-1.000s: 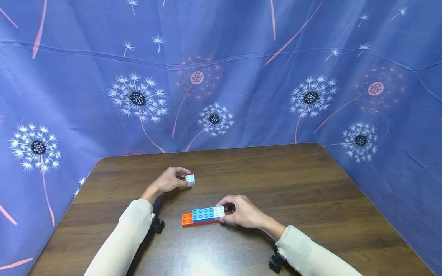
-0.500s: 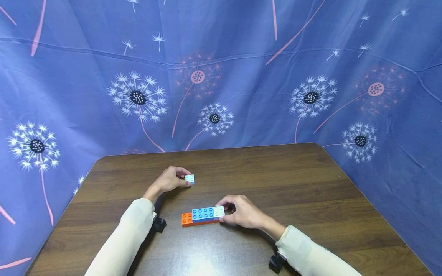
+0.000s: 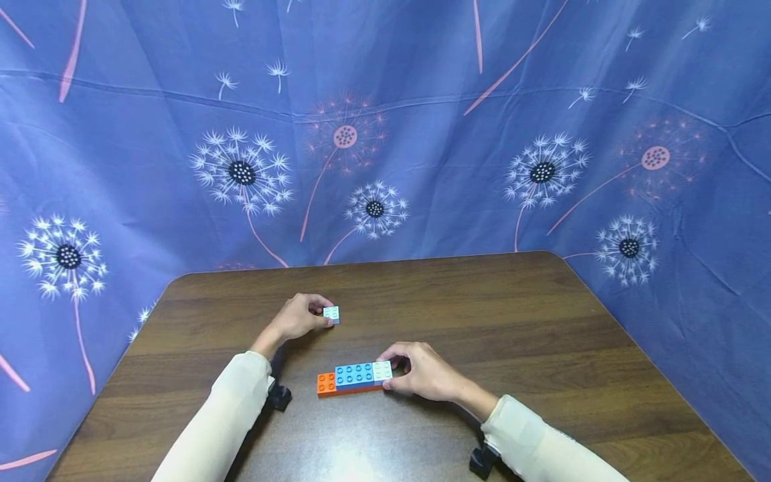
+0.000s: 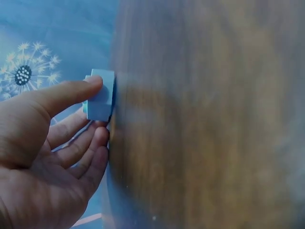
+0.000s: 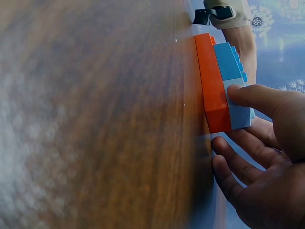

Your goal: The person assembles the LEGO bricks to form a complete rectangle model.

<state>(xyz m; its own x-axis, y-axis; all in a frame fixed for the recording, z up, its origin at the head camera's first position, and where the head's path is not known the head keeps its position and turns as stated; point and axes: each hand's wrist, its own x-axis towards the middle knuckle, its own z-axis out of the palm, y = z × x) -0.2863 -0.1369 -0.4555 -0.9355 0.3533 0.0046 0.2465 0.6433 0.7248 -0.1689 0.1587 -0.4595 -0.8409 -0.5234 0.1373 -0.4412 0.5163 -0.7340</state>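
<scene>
My left hand (image 3: pixel 296 317) pinches a small pale blue toy brick (image 3: pixel 331 314) between thumb and fingers, low at the table's left middle. In the left wrist view the thumb lies on one side of that pale brick (image 4: pixel 101 98). Nearer to me stands a built row of bricks: an orange base (image 3: pixel 326 383) with a blue brick (image 3: pixel 354 375) and a pale, whitish brick (image 3: pixel 382 369) on top. The base's left end shows bare studs. My right hand (image 3: pixel 426 370) grips the row's right end, thumb on the pale brick (image 5: pixel 238 114) in the right wrist view.
Brown wood-grain table (image 3: pixel 482 314) under everything, its far edge meeting a blue curtain (image 3: pixel 446 167) printed with dandelions. A black wrist camera (image 3: pixel 280 396) hangs below the left sleeve, and another black camera (image 3: pixel 484 460) below the right sleeve.
</scene>
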